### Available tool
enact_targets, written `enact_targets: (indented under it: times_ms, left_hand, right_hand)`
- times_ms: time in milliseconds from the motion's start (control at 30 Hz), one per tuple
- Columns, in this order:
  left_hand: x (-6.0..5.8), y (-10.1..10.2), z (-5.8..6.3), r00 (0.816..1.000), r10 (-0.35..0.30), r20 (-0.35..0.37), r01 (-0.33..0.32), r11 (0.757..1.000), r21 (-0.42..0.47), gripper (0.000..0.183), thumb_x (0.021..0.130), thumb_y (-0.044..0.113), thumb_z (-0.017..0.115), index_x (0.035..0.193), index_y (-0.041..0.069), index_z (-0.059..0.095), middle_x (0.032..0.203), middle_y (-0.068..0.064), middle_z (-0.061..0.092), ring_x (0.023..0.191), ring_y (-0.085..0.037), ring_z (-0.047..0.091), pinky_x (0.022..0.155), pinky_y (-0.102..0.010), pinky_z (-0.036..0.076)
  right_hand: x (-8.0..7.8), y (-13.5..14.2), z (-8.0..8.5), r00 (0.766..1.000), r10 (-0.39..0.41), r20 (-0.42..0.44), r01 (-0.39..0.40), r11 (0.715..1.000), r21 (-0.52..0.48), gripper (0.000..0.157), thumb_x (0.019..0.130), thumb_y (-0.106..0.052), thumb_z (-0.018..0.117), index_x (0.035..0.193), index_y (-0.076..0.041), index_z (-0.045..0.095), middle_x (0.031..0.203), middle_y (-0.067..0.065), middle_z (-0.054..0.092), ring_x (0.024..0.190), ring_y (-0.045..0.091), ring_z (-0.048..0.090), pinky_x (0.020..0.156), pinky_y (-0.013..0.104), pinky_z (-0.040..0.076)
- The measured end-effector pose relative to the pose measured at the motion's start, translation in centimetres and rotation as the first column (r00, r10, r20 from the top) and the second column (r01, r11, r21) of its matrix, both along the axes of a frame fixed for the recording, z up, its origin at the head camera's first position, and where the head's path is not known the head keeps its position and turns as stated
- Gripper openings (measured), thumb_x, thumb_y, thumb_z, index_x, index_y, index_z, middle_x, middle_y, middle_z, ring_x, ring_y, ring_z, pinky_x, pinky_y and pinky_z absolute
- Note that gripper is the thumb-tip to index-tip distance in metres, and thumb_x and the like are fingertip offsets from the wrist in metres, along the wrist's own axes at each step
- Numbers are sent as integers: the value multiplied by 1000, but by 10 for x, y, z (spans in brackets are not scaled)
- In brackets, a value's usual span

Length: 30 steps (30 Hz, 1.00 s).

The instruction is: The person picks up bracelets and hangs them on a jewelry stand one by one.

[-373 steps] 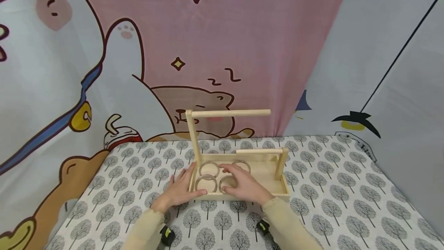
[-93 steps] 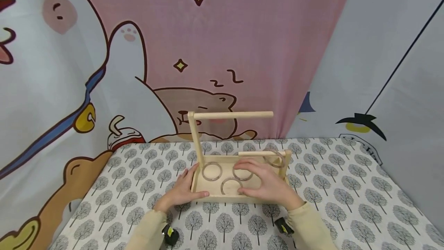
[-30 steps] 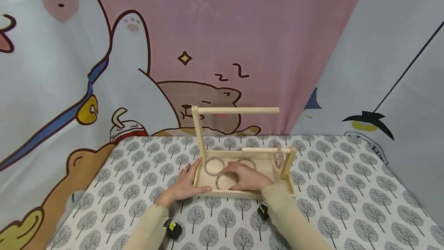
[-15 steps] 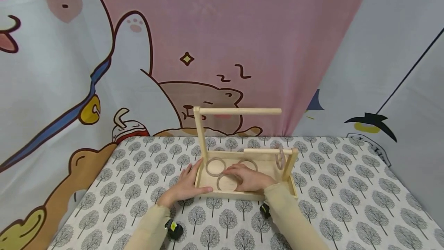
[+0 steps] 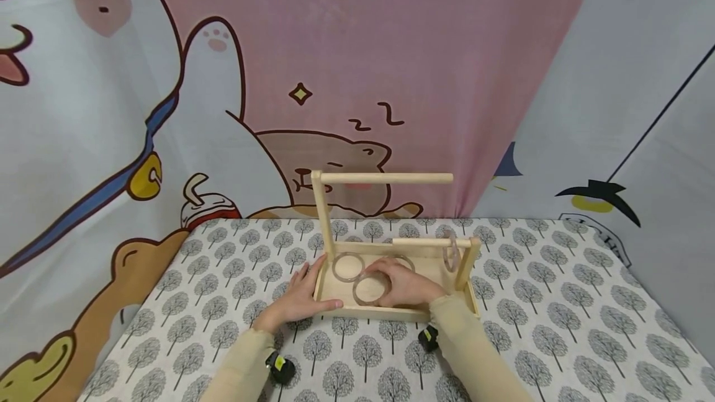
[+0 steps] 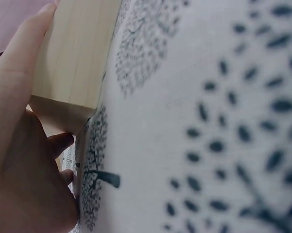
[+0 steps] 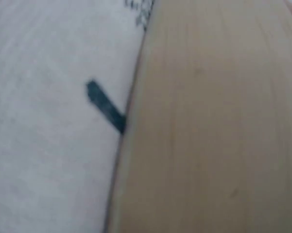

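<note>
A light wooden tray with a post and rod at each end stands on the table. My left hand grips its left front corner, thumb over the front wall. In the left wrist view the left thumb lies along the tray's wood. In the tray, my right hand pinches a clear brownish ring between thumb and fingers. A second ring lies behind it to the left. A third ring is partly hidden by my right hand. Another ring hangs on the short rod.
The tall post at the left carries a long rod reaching right above the tray. A tree-print cloth covers the table, with a cartoon curtain behind. Mostly tray wood fills the right wrist view.
A ring my right hand held by the short rod now hangs on it. That hand has moved left and down to the front ring, which has shifted slightly right. My left hand stays put.
</note>
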<state>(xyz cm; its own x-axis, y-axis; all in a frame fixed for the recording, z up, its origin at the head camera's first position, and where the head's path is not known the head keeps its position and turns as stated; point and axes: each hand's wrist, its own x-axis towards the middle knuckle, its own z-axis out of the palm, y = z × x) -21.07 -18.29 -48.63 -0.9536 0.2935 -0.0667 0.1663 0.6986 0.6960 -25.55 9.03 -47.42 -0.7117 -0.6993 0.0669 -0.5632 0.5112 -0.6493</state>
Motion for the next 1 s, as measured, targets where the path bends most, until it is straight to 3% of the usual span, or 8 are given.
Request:
enact_targets:
  times_ms: [200, 433, 800, 1000]
  left_hand:
    - [0, 1, 1, 1000, -5, -7, 5, 1000, 5, 107, 77, 55, 75, 157, 24, 11, 154, -25, 21, 141, -47, 4, 103, -73, 8]
    - [1, 2, -1, 1000, 0, 0, 0, 1000, 4, 107, 77, 57, 74, 157, 24, 11, 154, -27, 20, 141, -48, 5, 102, -75, 10]
    - [0, 1, -5, 1000, 1, 13, -1, 1000, -2, 104, 78, 57, 72, 157, 28, 10, 156, -23, 19, 142, -45, 2, 103, -74, 9]
    - [0, 0, -2, 1000, -4, 6, 4, 1000, -6, 105, 78, 56, 73, 157, 24, 10, 156, -24, 19, 142, -45, 2, 104, -73, 7]
  right_hand:
    - [3, -2, 5, 999, -32, 43, 34, 998, -57, 76, 64, -27, 85, 130, -4, 55, 134, 14, 47, 114, 29, 50, 98, 54, 39]
    - [9, -7, 10, 993, -93, 73, 99, 991, -88, 78, 64, -29, 87, 132, -8, 55, 133, 7, 49, 114, 26, 51, 99, 53, 40]
    - [16, -14, 21, 997, -74, 34, 78, 988, -133, 76, 66, -31, 85, 133, -11, 56, 143, 16, 42, 124, 29, 45, 102, 53, 36]
    - [17, -21, 28, 998, -51, 23, 54, 986, -158, 76, 67, -31, 86, 134, -12, 55, 142, 15, 43, 125, 29, 44, 102, 53, 37]
